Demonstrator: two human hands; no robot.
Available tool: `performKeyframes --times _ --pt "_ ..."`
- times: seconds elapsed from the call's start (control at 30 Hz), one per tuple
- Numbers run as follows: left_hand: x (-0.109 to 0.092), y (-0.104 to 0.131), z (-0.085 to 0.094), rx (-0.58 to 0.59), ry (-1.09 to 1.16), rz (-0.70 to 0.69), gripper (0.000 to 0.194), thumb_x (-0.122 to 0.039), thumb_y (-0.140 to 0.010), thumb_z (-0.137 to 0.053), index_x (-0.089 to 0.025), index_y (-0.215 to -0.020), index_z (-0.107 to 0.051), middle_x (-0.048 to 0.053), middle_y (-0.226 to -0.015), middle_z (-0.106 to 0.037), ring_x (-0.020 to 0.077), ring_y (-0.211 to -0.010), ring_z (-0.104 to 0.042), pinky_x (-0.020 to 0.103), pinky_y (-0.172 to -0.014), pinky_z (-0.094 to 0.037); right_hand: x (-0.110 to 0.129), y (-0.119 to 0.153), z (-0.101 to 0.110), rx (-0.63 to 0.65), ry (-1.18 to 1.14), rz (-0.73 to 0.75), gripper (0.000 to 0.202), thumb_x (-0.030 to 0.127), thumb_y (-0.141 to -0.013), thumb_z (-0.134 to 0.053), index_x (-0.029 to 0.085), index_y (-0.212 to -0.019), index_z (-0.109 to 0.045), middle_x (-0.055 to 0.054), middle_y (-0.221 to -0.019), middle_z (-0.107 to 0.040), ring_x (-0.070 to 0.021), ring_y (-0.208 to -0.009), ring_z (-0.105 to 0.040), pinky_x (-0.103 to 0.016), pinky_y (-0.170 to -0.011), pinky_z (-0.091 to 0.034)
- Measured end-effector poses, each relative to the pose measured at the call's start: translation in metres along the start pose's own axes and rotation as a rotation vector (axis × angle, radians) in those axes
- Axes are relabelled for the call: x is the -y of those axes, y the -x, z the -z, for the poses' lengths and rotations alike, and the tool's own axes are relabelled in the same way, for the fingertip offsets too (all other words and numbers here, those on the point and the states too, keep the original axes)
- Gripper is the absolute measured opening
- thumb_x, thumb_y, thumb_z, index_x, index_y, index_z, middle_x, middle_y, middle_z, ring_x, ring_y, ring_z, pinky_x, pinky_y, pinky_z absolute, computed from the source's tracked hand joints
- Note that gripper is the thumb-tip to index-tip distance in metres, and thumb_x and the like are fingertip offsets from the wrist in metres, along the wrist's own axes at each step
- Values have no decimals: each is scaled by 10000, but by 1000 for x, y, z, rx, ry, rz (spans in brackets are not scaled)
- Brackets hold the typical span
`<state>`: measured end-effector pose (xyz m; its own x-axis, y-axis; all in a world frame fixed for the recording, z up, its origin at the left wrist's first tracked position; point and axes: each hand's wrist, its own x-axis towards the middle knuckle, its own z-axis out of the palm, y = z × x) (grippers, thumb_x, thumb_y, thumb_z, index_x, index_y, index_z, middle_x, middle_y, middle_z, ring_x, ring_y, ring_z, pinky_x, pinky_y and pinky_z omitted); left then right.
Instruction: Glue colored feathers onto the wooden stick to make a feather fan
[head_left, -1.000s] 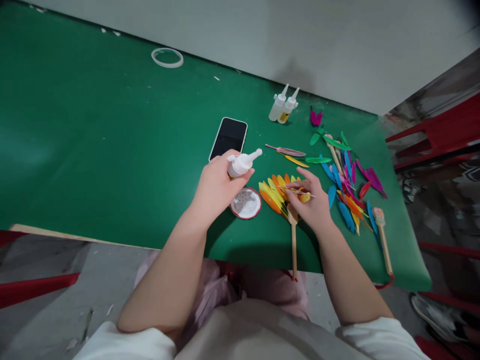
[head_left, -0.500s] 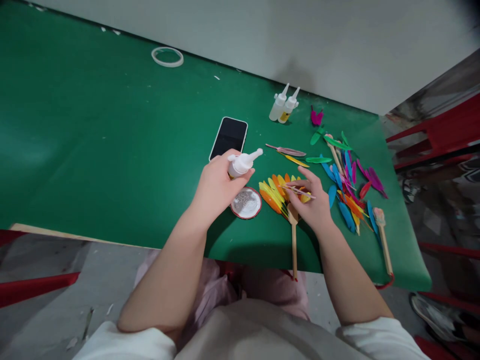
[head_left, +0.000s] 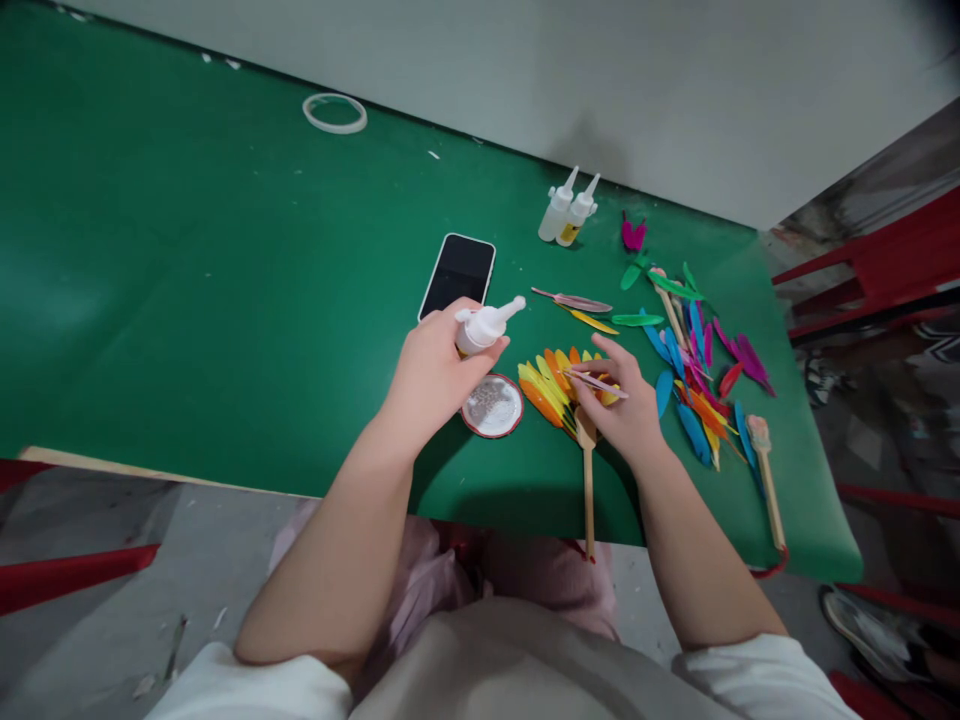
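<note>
My left hand [head_left: 437,367] is wrapped round a white glue bottle [head_left: 482,328], its nozzle tilted up to the right. Just below the bottle lies a round, red-rimmed dish [head_left: 492,406] with white stuff in it. My right hand [head_left: 622,398] pinches a pair of thin tweezers [head_left: 596,384] over a fan of yellow and orange feathers [head_left: 546,385]. That fan spreads from the head of a wooden stick [head_left: 588,480], whose handle hangs past the table's front edge. Whether the tweezer tips touch a feather cannot be made out.
A phone [head_left: 459,272] lies beyond my left hand. Two glue bottles [head_left: 568,213] stand near the wall. Loose coloured feathers [head_left: 694,345] and another wooden stick [head_left: 769,480] are at the right. A white ring [head_left: 334,114] lies at the back of the green table [head_left: 187,280].
The tweezers and the fingers of my right hand have shifted very slightly. My left hand and the glue bottle are in the same place.
</note>
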<state>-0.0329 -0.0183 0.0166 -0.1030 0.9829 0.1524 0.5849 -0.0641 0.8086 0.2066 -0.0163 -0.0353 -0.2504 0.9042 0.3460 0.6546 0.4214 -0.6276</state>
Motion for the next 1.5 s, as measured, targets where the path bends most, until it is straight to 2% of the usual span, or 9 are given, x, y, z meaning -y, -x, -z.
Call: performKeyframes --times 0.1,0.23,0.33,0.73,1.5 --pt "1 0 0 -2 2 -1 156 -289 -763 -645 -190 -870 -591 -7 -763 -627 163 -733 -559 285 -648 -403 0 -1 1 7 7 28 484 235 -827 -587 281 -1288 -449 -40 -984 -712 -197 -885 -680 -375 -782 -550" --pt "0 0 0 0 2 1 160 -293 -766 -640 -189 -879 -595 -4 -770 -628 166 -751 -563 284 -653 -408 2 -3 2 -6 92 95 244 221 -831 -572 259 -1070 -600 -44 -956 -716 -197 -856 -677 -364 -772 -547" --pt "0 1 0 -3 5 3 162 -282 -764 -643 -188 -889 -600 -5 -765 -625 164 -752 -562 282 -656 -407 5 -5 3 -12 111 141 161 199 -828 -574 249 -965 -643 -43 -912 -722 -196 -859 -677 -348 -765 -546" --pt "1 0 -1 -8 17 -8 154 -277 -760 -650 -186 -871 -595 -15 -750 -615 151 -724 -547 271 -643 -393 5 -6 4 -50 139 201 86 205 -822 -611 224 -880 -672 -36 -817 -729 -182 -755 -668 -327 -698 -540" --pt "2 1 -1 -12 8 -7 165 -287 -759 -654 -188 -878 -597 -15 -750 -613 151 -723 -549 269 -636 -393 7 -6 3 -85 138 157 91 208 -832 -599 211 -797 -683 -28 -776 -737 -171 -719 -684 -314 -679 -557"
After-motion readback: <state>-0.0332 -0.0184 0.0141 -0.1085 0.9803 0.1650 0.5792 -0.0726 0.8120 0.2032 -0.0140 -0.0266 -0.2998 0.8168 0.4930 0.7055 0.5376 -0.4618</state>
